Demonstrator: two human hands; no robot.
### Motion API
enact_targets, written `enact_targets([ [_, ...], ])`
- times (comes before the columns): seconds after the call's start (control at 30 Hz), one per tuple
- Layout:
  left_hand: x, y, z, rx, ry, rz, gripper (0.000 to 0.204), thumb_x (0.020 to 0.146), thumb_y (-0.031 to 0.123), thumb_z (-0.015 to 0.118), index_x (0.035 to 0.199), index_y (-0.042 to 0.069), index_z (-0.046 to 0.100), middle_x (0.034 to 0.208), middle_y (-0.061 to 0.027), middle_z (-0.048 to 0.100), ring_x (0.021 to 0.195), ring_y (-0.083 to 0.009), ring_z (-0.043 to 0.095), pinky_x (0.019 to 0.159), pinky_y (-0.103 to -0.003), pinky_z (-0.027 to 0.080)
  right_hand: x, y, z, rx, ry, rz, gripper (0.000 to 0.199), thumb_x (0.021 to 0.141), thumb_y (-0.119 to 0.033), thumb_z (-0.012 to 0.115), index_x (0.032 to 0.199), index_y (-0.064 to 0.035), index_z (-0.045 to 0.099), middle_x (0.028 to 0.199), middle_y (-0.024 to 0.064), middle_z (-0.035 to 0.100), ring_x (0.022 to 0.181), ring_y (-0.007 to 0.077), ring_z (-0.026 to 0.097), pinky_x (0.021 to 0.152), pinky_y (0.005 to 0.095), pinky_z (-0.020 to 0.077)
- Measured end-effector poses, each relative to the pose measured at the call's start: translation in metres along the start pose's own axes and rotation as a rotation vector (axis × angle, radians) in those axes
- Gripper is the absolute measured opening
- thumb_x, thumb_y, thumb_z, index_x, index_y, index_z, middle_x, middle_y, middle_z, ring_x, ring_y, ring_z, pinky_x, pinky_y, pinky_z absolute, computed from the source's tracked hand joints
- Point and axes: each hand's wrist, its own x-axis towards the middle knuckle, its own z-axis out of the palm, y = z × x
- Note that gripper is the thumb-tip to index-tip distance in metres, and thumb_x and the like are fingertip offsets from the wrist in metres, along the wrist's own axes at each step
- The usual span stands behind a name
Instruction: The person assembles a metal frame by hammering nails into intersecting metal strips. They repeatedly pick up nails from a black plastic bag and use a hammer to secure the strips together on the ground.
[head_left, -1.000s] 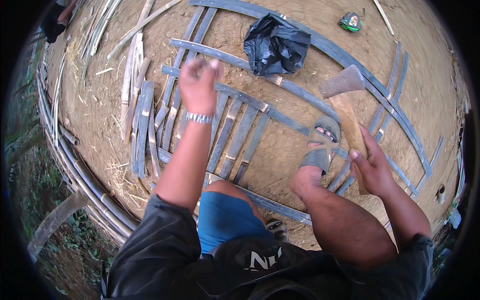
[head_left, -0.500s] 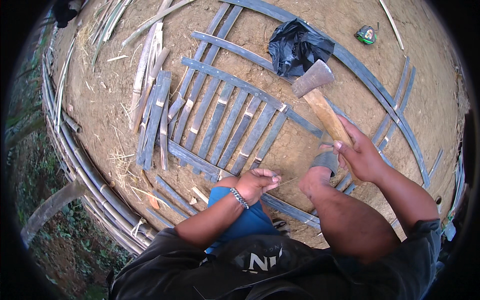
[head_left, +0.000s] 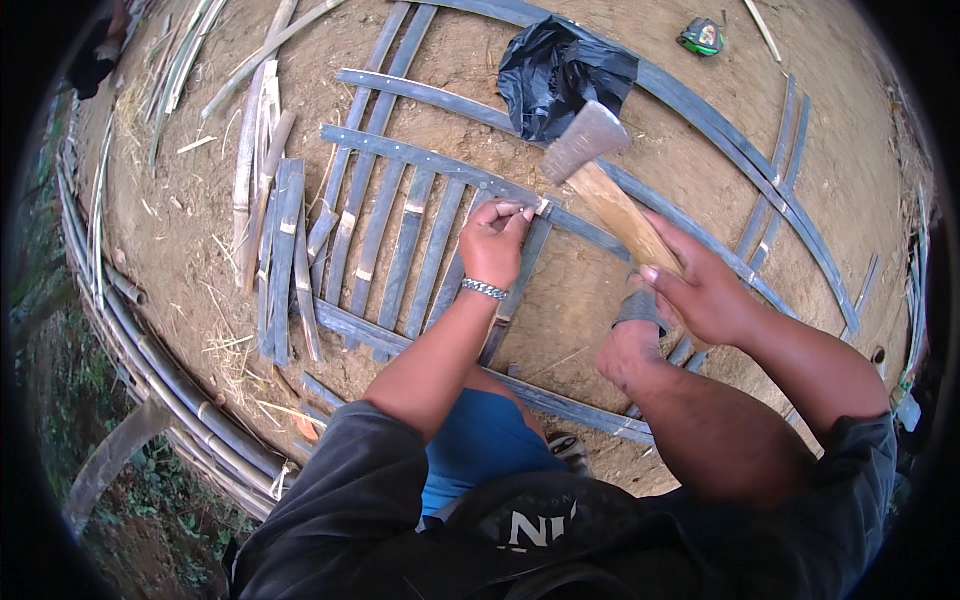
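My right hand point(head_left: 700, 285) is wrapped round the wooden handle of an axe point(head_left: 612, 205), its worn metal head raised to the upper left. The fingers of my left hand point(head_left: 494, 240) are pinched together at the curved upper rail point(head_left: 425, 158) of a grey slatted bamboo frame, close to where a slat point(head_left: 535, 245) meets it. Whatever small thing sits between those fingertips is too small to make out. Several slats run down from that rail to a lower rail point(head_left: 365, 328). The axe head hangs just to the right of my left hand, apart from it.
A black plastic bag point(head_left: 560, 80) lies beyond the axe. A green and black tape measure point(head_left: 702, 37) rests on the dirt at the far right. Loose bamboo strips point(head_left: 285, 255) are piled left of the frame. Bamboo poles point(head_left: 170, 370) line the left edge, with greenery beyond.
My left hand has moved forward from near my knee to the upper rail, still pinched. My right hand keeps hold of the axe. The view has shifted slightly.
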Motion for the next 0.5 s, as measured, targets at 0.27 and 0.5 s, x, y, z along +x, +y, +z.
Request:
enact_targets([
  [0.27,0.014,-0.027,0.017,0.450,0.303,0.600,0.013,0.079,0.013,0.086,0.089,0.010,0.079,0.099,-0.0053,0.072,0.107,-0.0276,0.061,0.101,-0.043,0.039,0.053,-0.028,0.052,0.344,0.188,-0.098,0.067,0.106,-0.018,0.060,0.165,-0.0126,0.030,0.092,0.0037,0.061,0.068,0.0097,0.057,0.063,0.0277,0.0510],
  [0.5,0.019,-0.037,0.023,0.517,0.373,0.626,0.014,0.080,0.013,0.086,0.089,0.011,0.075,0.105,-0.0040,0.070,0.109,-0.0282,0.058,0.099,-0.045,0.038,0.081,-0.011,0.118,0.577,0.551,-0.263,0.065,0.107,-0.010,0.056,0.164,-0.0056,0.026,0.095,0.0064,0.061,0.068,0.0106,0.057,0.060,0.0269,0.0495],
])
